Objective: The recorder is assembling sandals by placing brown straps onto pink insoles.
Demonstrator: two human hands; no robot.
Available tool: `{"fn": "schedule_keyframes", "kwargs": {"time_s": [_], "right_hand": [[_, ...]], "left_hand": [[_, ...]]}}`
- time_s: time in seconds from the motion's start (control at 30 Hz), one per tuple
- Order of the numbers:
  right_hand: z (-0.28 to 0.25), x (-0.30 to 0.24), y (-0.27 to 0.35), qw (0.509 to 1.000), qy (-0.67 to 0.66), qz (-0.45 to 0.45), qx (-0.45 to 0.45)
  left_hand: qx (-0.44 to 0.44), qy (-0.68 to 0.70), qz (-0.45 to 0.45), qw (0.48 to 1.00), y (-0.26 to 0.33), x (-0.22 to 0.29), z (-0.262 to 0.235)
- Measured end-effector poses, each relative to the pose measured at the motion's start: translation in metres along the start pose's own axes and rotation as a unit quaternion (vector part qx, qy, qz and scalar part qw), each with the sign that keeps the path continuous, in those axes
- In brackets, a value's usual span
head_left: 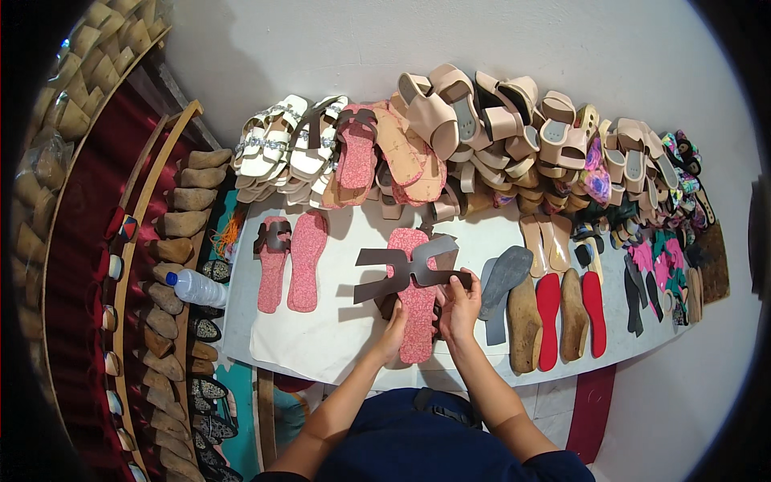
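A pink patterned sandal sole (416, 325) is held over the near edge of the table, toe end pointing away from me. Across it lies a dark brown H-shaped strap piece (397, 271), its flat ends sticking out past both sides. My left hand (392, 333) is closed on the sole's left edge. My right hand (461, 309) is closed at the other side, its fingertips at the strap's right end; some of its fingers are hidden. To the left lie a pink sole with a dark strap fitted (273, 265) and a bare pink sole (307, 261).
White sandals (277, 132) and beige heeled sandals (434, 112) are piled along the wall. Wooden shoe lasts (525, 325), red insoles (548, 321) and grey soles (507, 281) lie right. A plastic bottle (197, 289) sits beside a rack of lasts (181, 222) at left.
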State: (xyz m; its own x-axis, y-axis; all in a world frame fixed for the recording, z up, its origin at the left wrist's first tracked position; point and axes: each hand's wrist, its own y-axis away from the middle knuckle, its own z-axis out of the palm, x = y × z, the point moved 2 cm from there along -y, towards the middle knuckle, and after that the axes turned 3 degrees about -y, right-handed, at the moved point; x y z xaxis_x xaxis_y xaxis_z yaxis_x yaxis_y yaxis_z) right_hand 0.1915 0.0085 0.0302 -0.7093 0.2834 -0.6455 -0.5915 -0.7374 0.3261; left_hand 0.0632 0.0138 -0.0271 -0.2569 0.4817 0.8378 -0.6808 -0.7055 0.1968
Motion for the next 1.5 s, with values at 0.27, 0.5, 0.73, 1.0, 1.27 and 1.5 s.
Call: {"fn": "schedule_keyframes", "kwargs": {"time_s": [0.27, 0.5, 0.73, 1.0, 1.27, 1.5], "right_hand": [[0.001, 0.000, 0.002, 0.999, -0.033, -0.026, 0.010], [0.000, 0.002, 0.005, 0.998, 0.040, -0.034, -0.015], [-0.004, 0.007, 0.007, 0.998, 0.048, -0.036, -0.022], [-0.004, 0.011, 0.015, 0.997, 0.050, -0.050, -0.024], [-0.013, 0.007, 0.002, 0.984, 0.166, -0.010, -0.069], [-0.019, 0.007, -0.005, 0.923, 0.359, -0.105, -0.091]], "left_hand": [[0.073, -0.037, 0.054, 0.995, -0.003, 0.004, 0.012], [0.162, -0.070, 0.046, 0.983, -0.001, 0.019, 0.008], [0.161, -0.035, 0.056, 0.985, -0.001, 0.029, 0.011], [0.188, 0.148, 0.064, 0.969, -0.003, 0.034, 0.018], [0.223, 0.085, 0.098, 0.966, -0.002, 0.043, 0.019], [0.247, 0.023, 0.126, 0.961, -0.005, 0.033, 0.001]]}}
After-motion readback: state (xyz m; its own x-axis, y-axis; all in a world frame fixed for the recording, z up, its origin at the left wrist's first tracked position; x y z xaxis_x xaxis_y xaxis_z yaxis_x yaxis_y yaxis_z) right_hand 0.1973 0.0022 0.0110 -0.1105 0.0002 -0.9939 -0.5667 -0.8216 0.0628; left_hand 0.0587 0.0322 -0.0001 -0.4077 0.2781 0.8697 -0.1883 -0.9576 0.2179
